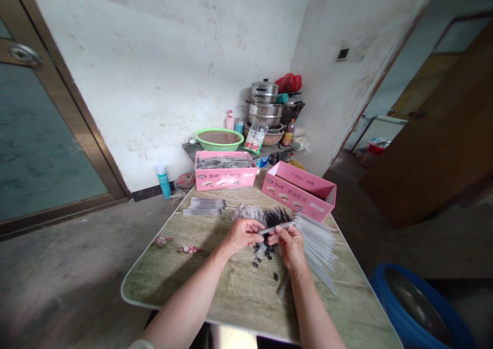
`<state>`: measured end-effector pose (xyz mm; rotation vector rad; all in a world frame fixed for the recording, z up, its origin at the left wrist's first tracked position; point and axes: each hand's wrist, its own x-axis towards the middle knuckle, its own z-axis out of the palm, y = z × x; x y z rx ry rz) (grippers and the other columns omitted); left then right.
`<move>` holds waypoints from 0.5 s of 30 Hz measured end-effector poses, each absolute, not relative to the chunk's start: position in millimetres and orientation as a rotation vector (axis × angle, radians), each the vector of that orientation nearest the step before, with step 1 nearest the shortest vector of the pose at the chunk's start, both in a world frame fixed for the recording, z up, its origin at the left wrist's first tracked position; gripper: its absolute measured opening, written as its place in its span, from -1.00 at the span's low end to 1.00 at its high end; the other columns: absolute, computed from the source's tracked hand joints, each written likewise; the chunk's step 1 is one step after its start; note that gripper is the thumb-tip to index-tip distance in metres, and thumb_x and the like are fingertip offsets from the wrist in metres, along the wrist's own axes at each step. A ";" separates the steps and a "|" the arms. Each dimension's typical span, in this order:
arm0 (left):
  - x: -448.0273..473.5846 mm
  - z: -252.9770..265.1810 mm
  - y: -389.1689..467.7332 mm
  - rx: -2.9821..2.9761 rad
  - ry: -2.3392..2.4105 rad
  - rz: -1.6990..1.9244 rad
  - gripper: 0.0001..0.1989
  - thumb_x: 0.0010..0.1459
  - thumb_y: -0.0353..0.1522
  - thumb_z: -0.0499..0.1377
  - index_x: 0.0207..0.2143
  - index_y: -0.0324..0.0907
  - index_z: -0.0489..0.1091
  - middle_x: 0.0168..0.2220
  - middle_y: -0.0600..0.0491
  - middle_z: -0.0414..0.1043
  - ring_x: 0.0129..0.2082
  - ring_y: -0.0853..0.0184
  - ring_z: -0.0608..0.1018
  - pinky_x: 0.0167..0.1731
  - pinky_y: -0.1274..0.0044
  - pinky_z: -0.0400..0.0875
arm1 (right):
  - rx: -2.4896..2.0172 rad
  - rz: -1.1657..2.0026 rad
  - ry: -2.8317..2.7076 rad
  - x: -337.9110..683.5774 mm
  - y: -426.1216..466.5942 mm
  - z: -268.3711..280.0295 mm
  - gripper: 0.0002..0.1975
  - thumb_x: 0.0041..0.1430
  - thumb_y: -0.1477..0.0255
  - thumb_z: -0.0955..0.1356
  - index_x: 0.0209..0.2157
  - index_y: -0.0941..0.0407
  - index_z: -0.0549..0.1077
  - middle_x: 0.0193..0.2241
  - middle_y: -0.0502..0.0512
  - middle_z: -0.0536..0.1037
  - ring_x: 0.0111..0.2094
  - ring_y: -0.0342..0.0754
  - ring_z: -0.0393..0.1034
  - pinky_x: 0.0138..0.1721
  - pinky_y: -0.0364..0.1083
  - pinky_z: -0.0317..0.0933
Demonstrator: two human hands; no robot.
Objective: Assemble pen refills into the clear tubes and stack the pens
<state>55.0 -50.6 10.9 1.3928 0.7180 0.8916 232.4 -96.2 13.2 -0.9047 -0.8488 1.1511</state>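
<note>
A slim grey translucent tube [270, 230], like a pen barrel, is held level over the table. My left hand [245, 233] pinches its left end, and whether a small part is also between those fingers I cannot make out. Along the tube's right part, my right hand [289, 242] is closed with thumb and fingers. Just beyond my hands lie a heap of small whitish translucent pieces [246, 213] and a pile of small black pieces [278, 215]. Many loose translucent tubes [318, 246] fan out to the right of my right hand. Grey tubes with dark ends [203, 206] are stacked at the left.
A pink box [226, 178] full of tubes stands at the table's back, beside another pink box [298, 197]. Behind are a green basin [219, 146] and stacked pots [264, 112]. A blue tub [385, 287] stands at the right of the wood-patterned table [165, 282].
</note>
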 end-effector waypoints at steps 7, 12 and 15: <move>51.3 12.7 -49.4 1.360 0.664 0.936 -0.58 0.04 -0.10 0.30 -0.20 -0.27 0.55 -0.59 0.05 0.44 -0.69 0.42 0.42 -0.69 0.60 0.30 | -0.909 1.131 -0.854 233.3 -96.1 13.2 -0.72 -0.05 0.28 0.54 -0.48 0.17 0.48 -0.54 0.10 0.62 -0.63 -0.11 0.47 -0.57 -0.16 0.42; 57.5 10.4 -52.5 1.319 0.634 0.938 -0.56 -0.09 -0.23 0.40 -0.16 -0.29 0.53 -0.56 0.07 0.44 -0.68 0.44 0.42 -0.67 0.61 0.32 | -0.892 1.178 -0.919 231.2 -96.6 12.6 -0.73 0.01 0.27 0.52 -0.41 0.17 0.49 -0.54 0.08 0.61 -0.61 -0.10 0.49 -0.53 -0.15 0.42; 56.2 11.9 -51.5 1.344 0.621 0.947 -0.52 -0.09 -0.26 0.40 -0.10 -0.27 0.52 -0.50 0.05 0.46 -0.65 0.43 0.44 -0.64 0.60 0.34 | -0.892 1.219 -0.984 230.0 -98.0 14.3 -0.74 0.04 0.27 0.50 -0.38 0.18 0.50 -0.49 0.11 0.62 -0.55 -0.07 0.52 -0.51 -0.14 0.42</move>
